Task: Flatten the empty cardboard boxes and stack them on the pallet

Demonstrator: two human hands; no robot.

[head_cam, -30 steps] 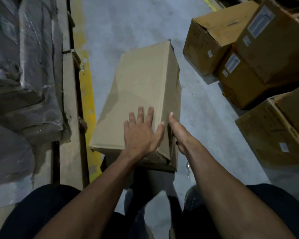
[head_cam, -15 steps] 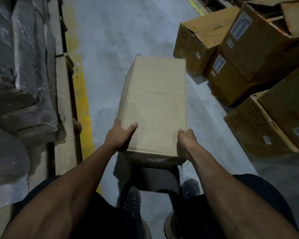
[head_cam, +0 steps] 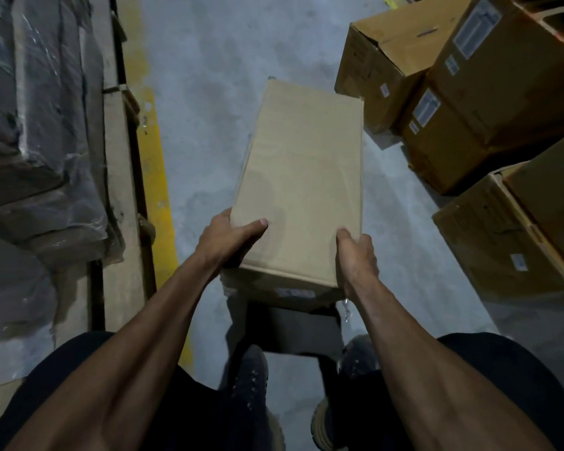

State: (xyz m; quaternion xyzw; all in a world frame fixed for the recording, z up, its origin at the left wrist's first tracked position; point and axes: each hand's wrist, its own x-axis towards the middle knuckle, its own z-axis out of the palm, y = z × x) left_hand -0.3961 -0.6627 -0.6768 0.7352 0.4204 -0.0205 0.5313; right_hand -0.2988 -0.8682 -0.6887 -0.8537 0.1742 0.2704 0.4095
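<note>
A plain tan cardboard box [head_cam: 303,177] is in the middle of the view, above the grey floor, its long flat top face towards me. My left hand [head_cam: 227,237] grips its near left edge, thumb lying on the top face and fingers hidden under the side. At the near right corner my right hand [head_cam: 357,258] grips the box, thumb on the top edge. A white label shows on the box's near end face. On the left lies a wooden pallet [head_cam: 119,190] carrying a wrapped load.
Several brown cardboard boxes [head_cam: 489,102] with white labels are piled at the right, one [head_cam: 398,56] with a loose top flap. Plastic-wrapped goods [head_cam: 36,125] stand on the left. A yellow floor line [head_cam: 158,177] runs beside the pallet. My shoes [head_cam: 251,379] are below the box.
A second ago my left palm lay flat on the tilted box and my right hand touched its side. Both hands now grip its near end, and the box has turned level and square to me.
</note>
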